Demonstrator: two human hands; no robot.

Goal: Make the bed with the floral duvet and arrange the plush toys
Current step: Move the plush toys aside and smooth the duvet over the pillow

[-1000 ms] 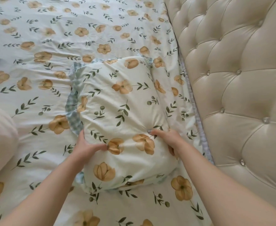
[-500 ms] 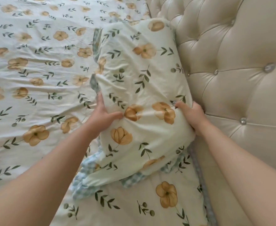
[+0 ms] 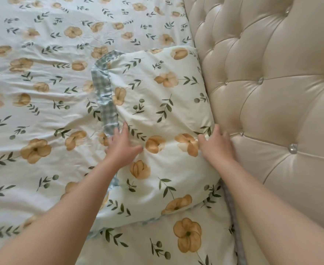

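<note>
Cream tufted upholstery fills the right side of the scene: a padded headboard (image 3: 272, 92) stitched into diamonds, with small glittering buttons (image 3: 292, 148) set where the seams cross. Against it runs the bed, covered by the floral duvet (image 3: 42, 115), pale cloth printed with tan blossoms and green leafy sprigs, lying mostly flat with soft wrinkles across the left half. On top of that duvet, pushed up so that its long right edge touches the headboard, sits a plump pillow (image 3: 163, 104) in the same flower print. A frill of blue-and-white gingham trim (image 3: 104, 96) shows down its left side and peeks out again along its near edge. Both bare forearms reach in from the bottom. The left hand (image 3: 122, 148) lies flat on the pillow's left edge, fingers straight and pointing away, thumb spread toward the middle, the fingertips just touching the gingham frill; it grasps nothing. The right hand (image 3: 217, 145) rests on the pillow's right edge, right where the pillow meets the headboard, fingers loosely spread and laid over the cloth, not pinching it as far as I can see. Between the near end of the pillow and the headboard a narrow grey strip of mattress edge (image 3: 232, 207) shows beside the right forearm.
</note>
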